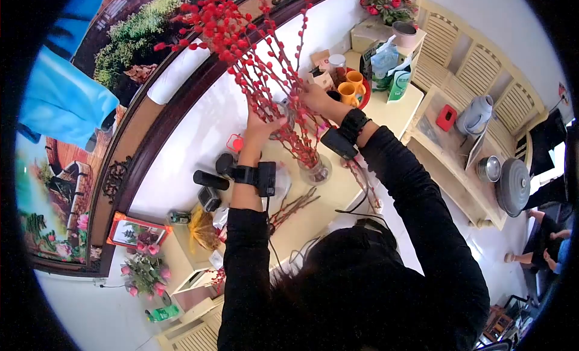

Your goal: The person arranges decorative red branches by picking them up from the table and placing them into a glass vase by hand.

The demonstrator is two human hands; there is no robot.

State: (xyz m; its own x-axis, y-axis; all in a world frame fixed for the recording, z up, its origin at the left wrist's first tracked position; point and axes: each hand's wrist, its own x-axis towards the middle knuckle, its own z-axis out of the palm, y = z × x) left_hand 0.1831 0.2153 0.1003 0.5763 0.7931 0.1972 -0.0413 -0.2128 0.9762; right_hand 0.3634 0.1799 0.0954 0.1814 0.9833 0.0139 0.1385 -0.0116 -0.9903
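Observation:
A tall bunch of red berry branches (256,67) rises from a clear glass vase (317,173) on the cream cabinet top (353,182). My left hand (262,129) is wrapped round the stems on the left side, with the thumb laid across them. On the other side my right hand (319,100) has its fingers closed on the upper stems; some of its fingertips are hidden among the berries. Several bare-looking branches (294,210) lie on the cabinet near the vase. Black devices are strapped to both wrists.
Orange mugs (348,92) stand on a red tray at the right. A framed picture (139,231) and pink flowers (145,272) are at the lower left. A large framed painting (72,170) hangs on the wall. A wooden bench (482,61) stands farther right; another person's legs show there.

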